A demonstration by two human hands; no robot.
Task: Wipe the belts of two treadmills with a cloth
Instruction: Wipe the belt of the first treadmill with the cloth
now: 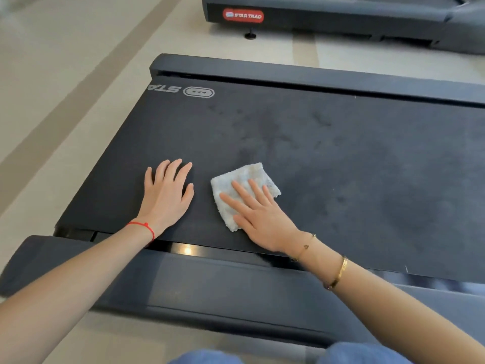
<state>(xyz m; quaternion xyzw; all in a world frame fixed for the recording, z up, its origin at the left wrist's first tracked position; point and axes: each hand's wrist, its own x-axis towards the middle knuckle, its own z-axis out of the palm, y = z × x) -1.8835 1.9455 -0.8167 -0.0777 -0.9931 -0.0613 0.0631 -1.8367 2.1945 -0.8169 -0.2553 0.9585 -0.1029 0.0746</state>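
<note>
On the near part of the belt (pixel 301 158), close to its rear end, lies the cloth (pixel 242 190), a small white terry square folded over on itself, flat on the dark surface. It looks soft, light and limp; judged from its nap, it should drag a little on the textured belt rather than slide freely, and it would bunch up if pushed from one edge. The best hold is therefore the one shown: a flat palm over its middle, pressing down so the whole pad travels together.

That is how the right hand (pixel 259 214) sits, fingers straight and spread across the cloth, pressing it to the belt, nothing curled round it. The left hand (pixel 166 191) rests just beside the cloth, apart from it, flat on the bare belt with fingers extended, seemingly as a brace; it holds nothing.

Beyond the cloth the belt shows dull smudges and blotches toward its middle and far side, so much of this surface looks yet to be wiped. A white logo (pixel 199 92) is printed near the far left corner. Dark side rails run along the near edge (pixel 210 290) and far edge (pixel 315 74). Farther off, across a strip of pale floor (pixel 52 74), stands the second treadmill (pixel 328 14) with a red badge on its end.
</note>
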